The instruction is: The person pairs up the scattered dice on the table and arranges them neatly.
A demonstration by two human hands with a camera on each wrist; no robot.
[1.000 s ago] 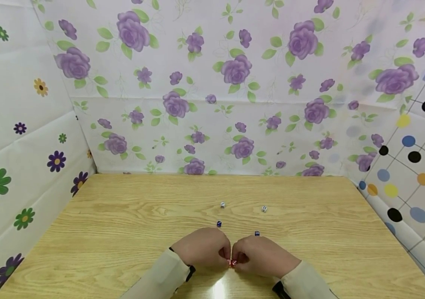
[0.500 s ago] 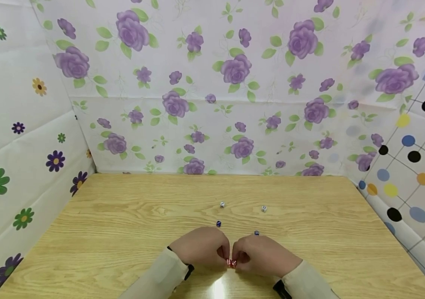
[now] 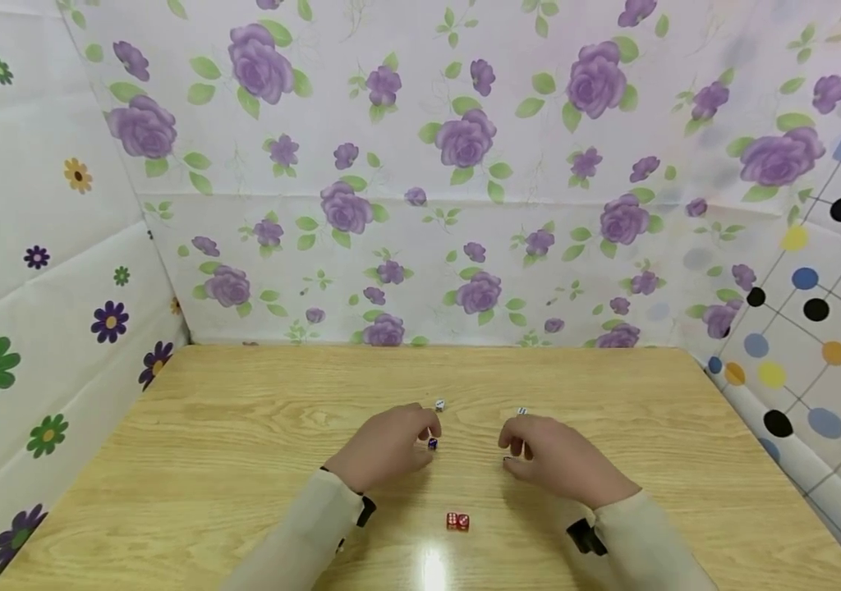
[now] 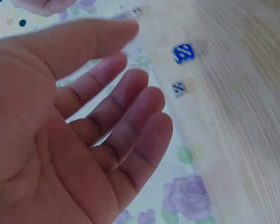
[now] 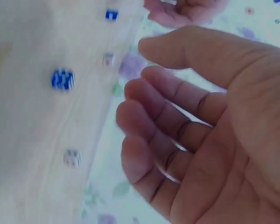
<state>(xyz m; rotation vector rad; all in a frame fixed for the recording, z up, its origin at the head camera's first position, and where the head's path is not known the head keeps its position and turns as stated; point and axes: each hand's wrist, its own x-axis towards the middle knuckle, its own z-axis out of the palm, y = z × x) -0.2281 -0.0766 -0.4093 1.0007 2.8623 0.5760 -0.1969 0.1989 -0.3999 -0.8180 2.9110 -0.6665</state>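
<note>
At the back I see white cloth [image 3: 420, 185] printed with purple roses, and in front of it a wide, pale wooden surface [image 3: 243, 460]. Cream sleeves [image 3: 280, 533] stretch forward over it. The left hand [image 3: 391, 447] is loosely curved, its thumb and fingers [image 4: 151, 135] well parted, with nothing in its hold; the right hand [image 3: 561, 460] is bent and spread much the same, holding nothing either. A blue die [image 3: 432, 444] lies just beside the left fingertips; the other blue die [image 5: 63, 80], mostly hidden from the head camera, lies near the right ones. Closer to me, two red dice [image 3: 453, 521] sit side by side. Farther off, one white die [image 3: 439, 405] lies beyond the left hand and the other white die [image 3: 521, 410] beyond the right. I judge the step in hand to be reaching for the blue pair, one per hand; the next move calls for a light pinch on each.
</note>
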